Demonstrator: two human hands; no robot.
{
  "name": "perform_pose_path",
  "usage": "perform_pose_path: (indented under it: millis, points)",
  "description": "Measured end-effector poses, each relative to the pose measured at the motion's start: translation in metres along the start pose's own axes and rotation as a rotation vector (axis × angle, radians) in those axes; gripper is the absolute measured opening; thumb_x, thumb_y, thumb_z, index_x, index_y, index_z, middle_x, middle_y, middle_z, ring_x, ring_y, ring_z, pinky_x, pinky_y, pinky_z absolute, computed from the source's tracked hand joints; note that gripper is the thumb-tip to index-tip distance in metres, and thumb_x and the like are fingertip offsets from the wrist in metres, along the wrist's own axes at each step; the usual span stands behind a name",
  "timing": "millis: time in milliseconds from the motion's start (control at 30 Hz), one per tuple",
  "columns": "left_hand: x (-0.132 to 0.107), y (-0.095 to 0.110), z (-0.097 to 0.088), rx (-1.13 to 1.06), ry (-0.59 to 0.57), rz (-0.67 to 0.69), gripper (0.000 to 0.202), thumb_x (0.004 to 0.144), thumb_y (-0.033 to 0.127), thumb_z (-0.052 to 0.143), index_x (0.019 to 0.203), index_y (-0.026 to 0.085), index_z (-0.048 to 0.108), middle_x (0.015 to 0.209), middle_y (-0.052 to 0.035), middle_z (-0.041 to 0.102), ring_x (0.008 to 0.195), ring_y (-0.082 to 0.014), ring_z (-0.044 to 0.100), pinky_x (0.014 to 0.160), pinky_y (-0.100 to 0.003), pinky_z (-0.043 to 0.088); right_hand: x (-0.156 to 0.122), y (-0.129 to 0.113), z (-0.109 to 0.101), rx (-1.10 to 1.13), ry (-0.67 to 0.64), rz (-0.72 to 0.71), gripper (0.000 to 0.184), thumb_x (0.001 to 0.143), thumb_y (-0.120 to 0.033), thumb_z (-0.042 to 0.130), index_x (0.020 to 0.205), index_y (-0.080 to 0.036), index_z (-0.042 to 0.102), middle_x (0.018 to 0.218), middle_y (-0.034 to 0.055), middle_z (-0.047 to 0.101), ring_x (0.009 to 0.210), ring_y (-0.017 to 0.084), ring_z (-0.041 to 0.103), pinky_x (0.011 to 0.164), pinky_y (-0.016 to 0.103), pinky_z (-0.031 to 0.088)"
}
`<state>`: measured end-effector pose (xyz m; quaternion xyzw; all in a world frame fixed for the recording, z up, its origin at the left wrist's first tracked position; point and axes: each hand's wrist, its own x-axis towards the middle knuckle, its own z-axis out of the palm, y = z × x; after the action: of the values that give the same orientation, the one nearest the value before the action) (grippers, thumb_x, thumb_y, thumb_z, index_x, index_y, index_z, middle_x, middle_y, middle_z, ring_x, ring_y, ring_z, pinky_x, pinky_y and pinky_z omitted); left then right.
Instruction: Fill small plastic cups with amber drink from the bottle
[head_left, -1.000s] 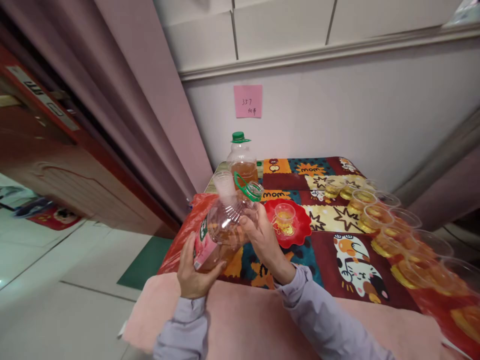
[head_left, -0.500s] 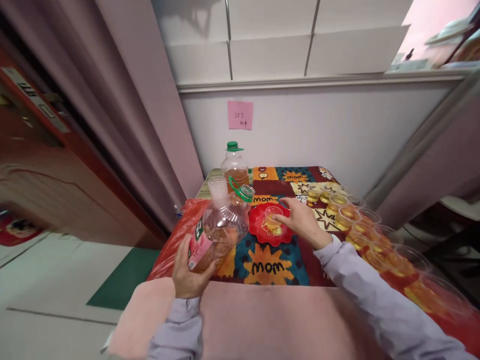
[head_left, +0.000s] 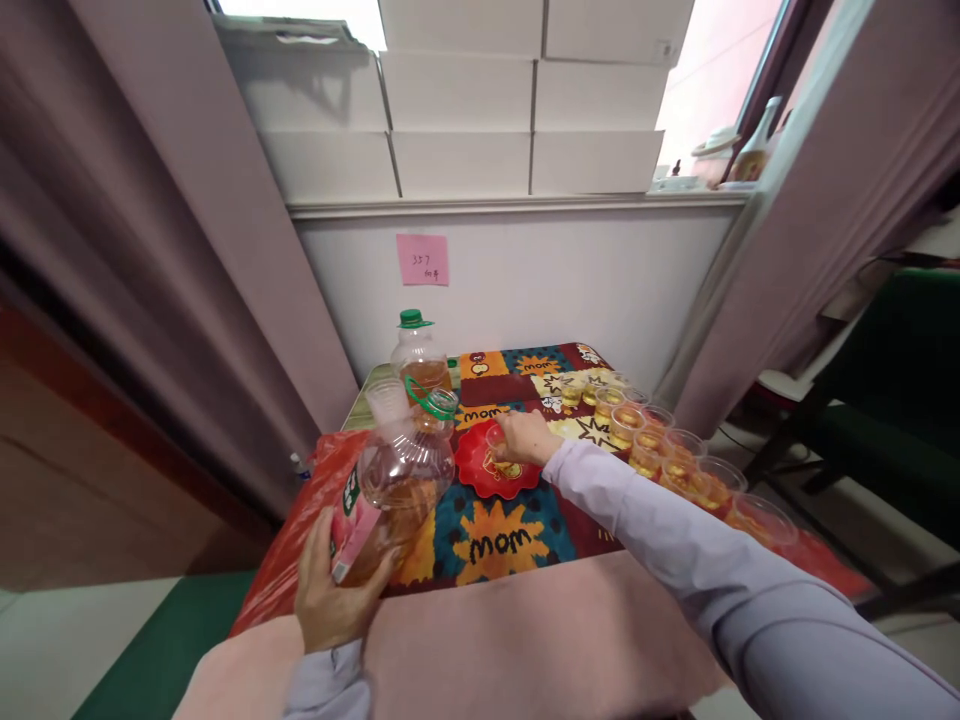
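Note:
My left hand (head_left: 337,590) is wrapped round the lower side of a big clear plastic jug (head_left: 409,470), which has a pink label, a green ring handle and amber liquid inside. Its mouth is uncapped and it stands on the table, perhaps slightly tilted. My right hand (head_left: 527,438) reaches over a red scalloped plate (head_left: 474,478). Its fingers are closed on a small clear plastic cup (head_left: 494,437) on that plate, and they partly cover it. How much liquid the cup holds is hard to see.
Behind the held jug stand a stack of clear cups (head_left: 387,402) and a second jug (head_left: 421,362) with a green cap. Several cups of amber liquid (head_left: 646,450) line the right side of the patterned tablecloth (head_left: 499,540). Red plastic film (head_left: 300,530) covers the left edge.
The view has turned to the right, so things sit further left. My right hand's fingers, apart around the cup before, have closed on it. My left hand keeps its hold on the jug.

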<state>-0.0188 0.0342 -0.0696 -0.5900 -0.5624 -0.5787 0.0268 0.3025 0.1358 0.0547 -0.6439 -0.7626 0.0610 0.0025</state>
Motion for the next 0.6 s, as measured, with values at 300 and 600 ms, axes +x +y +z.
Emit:
perform_pose_path:
  millis: [300,600]
  points:
    - [0.000,-0.001,0.001,0.019,0.003,0.039,0.106,0.066,0.061,0.096,0.158,0.021,0.059,0.153,-0.0214,0.066,0.140,-0.0469,0.062,0.124,-0.064,0.044,0.005,-0.006,0.002,0.023,0.050,0.010,0.050,0.093,-0.037,0.075,0.137,-0.014,0.066,0.134,0.0211,0.077,0.124,0.034,0.074,0.108,0.046,0.047]
    - [0.000,-0.001,0.004,0.019,0.022,-0.024,0.106,0.063,0.064,0.096,0.154,0.024,0.061,0.152,-0.0178,0.067,0.137,-0.0463,0.063,0.123,-0.065,0.045,0.008,0.056,-0.025,0.075,0.233,0.082,0.060,0.097,-0.047,0.067,0.150,-0.020,0.059,0.137,0.0158,0.077,0.124,0.032,0.073,0.100,0.038,0.050]
